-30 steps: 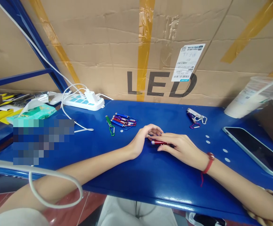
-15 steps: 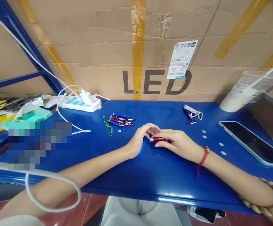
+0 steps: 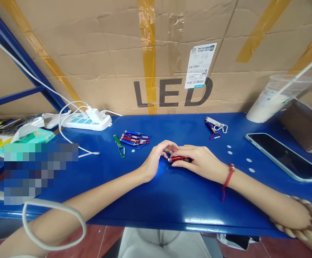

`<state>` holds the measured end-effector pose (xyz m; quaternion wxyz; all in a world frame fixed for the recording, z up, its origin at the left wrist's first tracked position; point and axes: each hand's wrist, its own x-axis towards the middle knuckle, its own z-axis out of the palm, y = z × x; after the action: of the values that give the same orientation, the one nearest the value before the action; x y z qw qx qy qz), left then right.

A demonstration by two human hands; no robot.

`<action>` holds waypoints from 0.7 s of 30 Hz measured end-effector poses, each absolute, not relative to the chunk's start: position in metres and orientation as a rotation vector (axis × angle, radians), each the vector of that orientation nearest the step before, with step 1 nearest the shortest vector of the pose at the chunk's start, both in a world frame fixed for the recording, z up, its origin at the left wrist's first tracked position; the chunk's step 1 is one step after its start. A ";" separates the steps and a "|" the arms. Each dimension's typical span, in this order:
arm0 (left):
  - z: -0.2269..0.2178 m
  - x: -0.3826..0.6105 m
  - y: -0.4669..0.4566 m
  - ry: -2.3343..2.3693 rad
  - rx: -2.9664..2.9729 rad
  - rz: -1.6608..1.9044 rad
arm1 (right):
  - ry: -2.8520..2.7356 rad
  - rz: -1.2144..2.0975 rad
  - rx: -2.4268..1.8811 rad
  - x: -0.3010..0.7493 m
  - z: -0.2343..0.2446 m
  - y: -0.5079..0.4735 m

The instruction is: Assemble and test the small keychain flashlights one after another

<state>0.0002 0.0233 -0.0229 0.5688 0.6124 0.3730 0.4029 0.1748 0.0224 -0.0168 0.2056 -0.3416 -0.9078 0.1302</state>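
Observation:
A small red penlight (image 3: 177, 158) lies pinched between the thumb and fingers of my right hand (image 3: 196, 157), its metal tip facing left. Opposite that tip, my left hand (image 3: 157, 157) is cupped on its side, fingers curved and holding nothing I can see. Its fingertips come up close to my right fingers; whether they touch is unclear. A bluish glow shows on the blue table (image 3: 145, 200) beside the left palm. Further back lie a green penlight (image 3: 117, 140) with a carabiner clip and a small pile of blue, purple and red penlights (image 3: 134, 137).
A silver and a purple penlight (image 3: 211, 124) lie at the back right. Around them are a phone (image 3: 284, 156), a plastic cup with a straw (image 3: 265, 104) and round white spots. A power strip (image 3: 77, 123) with white cables stands back left, before a large cardboard box (image 3: 104, 64).
The view has shifted slightly, so most things sit further left. The bluish glow beside my left palm looks a little larger. Both hands keep nearly the same pose, the red penlight still in the right.

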 end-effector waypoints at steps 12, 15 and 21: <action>-0.026 -0.001 0.023 0.854 1.461 0.954 | -2.551 0.374 -0.940 0.176 -0.019 0.025; -0.023 -0.001 0.022 0.852 1.472 0.944 | -2.543 0.364 -0.930 0.175 -0.018 0.025; -0.022 0.000 0.022 0.858 1.476 0.932 | -2.526 0.319 -0.950 0.175 -0.018 0.024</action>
<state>-0.0004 0.0221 -0.0220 0.5630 0.6272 0.3645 0.3960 0.1745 0.0242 -0.0177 0.2104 -0.3418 -0.9087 0.1149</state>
